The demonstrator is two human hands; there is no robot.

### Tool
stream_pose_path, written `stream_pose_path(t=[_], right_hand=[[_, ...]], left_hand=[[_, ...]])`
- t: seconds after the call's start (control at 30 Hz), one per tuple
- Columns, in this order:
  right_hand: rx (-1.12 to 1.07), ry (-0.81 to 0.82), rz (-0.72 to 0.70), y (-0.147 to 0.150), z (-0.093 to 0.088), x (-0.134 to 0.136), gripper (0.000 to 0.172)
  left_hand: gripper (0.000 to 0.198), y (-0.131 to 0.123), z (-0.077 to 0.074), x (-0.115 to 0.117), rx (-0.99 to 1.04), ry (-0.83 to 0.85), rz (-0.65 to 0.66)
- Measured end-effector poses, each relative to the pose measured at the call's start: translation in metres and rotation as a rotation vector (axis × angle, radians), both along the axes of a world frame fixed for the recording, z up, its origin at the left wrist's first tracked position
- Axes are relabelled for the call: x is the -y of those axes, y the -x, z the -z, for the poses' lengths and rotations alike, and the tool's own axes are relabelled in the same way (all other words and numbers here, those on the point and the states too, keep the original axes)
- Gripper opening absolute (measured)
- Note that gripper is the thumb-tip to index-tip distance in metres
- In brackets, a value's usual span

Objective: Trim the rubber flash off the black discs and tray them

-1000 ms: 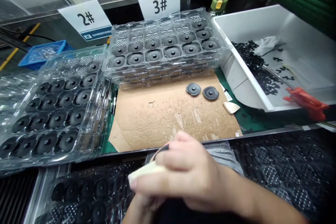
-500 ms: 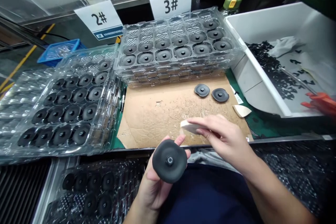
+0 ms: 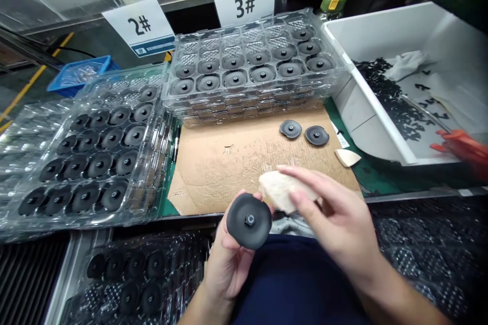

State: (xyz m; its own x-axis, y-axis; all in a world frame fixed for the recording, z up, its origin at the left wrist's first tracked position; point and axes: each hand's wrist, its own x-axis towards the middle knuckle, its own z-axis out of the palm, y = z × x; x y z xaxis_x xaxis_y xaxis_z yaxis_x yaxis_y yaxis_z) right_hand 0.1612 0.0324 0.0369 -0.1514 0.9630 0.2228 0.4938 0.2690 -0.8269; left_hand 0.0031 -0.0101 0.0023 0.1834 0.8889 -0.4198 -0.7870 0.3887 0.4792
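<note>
Black disc (image 3: 249, 221) gripped in left hand (image 3: 229, 259), just off cardboard edge; pale pad (image 3: 284, 190) held by curled fingers of right hand (image 3: 337, 213). Clear trays (image 3: 224, 111) loaded with discs; white bin (image 3: 354, 106) holds black scraps.

- A dark navy top (image 3: 293, 284) fills the lower middle of the frame
- The left hand (image 3: 224, 266) and right hand (image 3: 335, 213) are bare, with short nails
- The right forearm (image 3: 396, 284) is bare at lower right

Stacked blister trays (image 3: 244, 68) behind the cardboard sheet (image 3: 213, 172), plastic bin (image 3: 354, 111) to its right
</note>
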Motion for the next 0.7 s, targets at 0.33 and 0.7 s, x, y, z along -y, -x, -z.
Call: stream_pose_path(t=[0.33, 0.7], right_hand=[[0.071, -0.088, -0.255, 0.036, -0.021, 0.005, 0.028], [0.355, -0.130, -0.184, 0.001, -0.029, 0.021, 0.031]], left_hand=[[0.049, -0.002, -0.001, -0.001, -0.036, 0.014, -0.057], [0.053, 0.006, -0.002, -0.003, -0.057, 0.054, 0.064]])
